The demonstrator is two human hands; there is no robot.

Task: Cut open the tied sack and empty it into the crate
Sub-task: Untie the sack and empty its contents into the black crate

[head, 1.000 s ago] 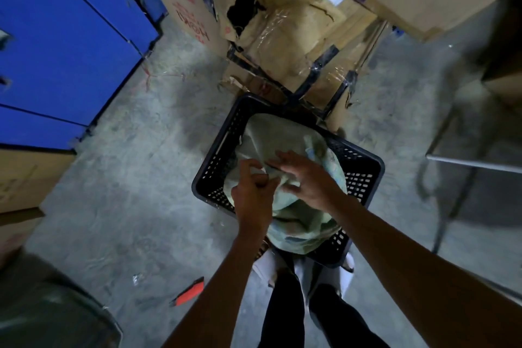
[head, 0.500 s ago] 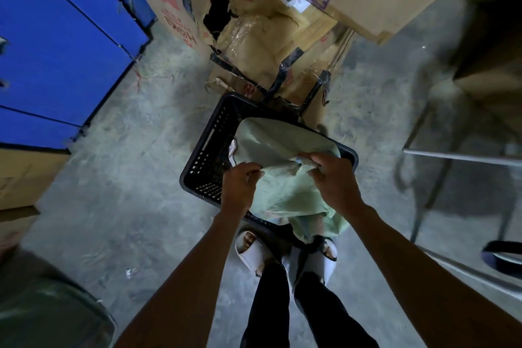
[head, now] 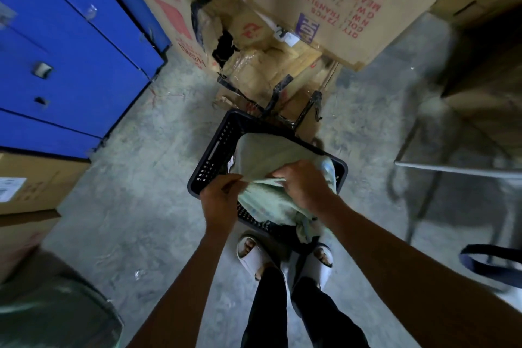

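A pale green woven sack point(head: 262, 158) lies across a black perforated plastic crate point(head: 214, 150) on the concrete floor, just in front of my feet. My left hand point(head: 220, 200) grips the sack's near left edge with curled fingers. My right hand point(head: 303, 183) grips the bunched fabric at the near right. The sack's near end point(head: 305, 224) hangs over the crate's front rim. Whatever is inside the sack is hidden.
Stacked, torn cardboard boxes point(head: 282, 45) stand right behind the crate. Blue metal cabinets point(head: 56, 59) line the left, with more boxes point(head: 31, 186) below them. A metal-framed table point(head: 457, 167) stands at the right. A dark green bundle point(head: 50, 313) lies at the bottom left.
Both hands have spread apart on the sack and drawn its near end towards me. My view has tilted up, showing more of the boxes; the red object on the floor is out of view.
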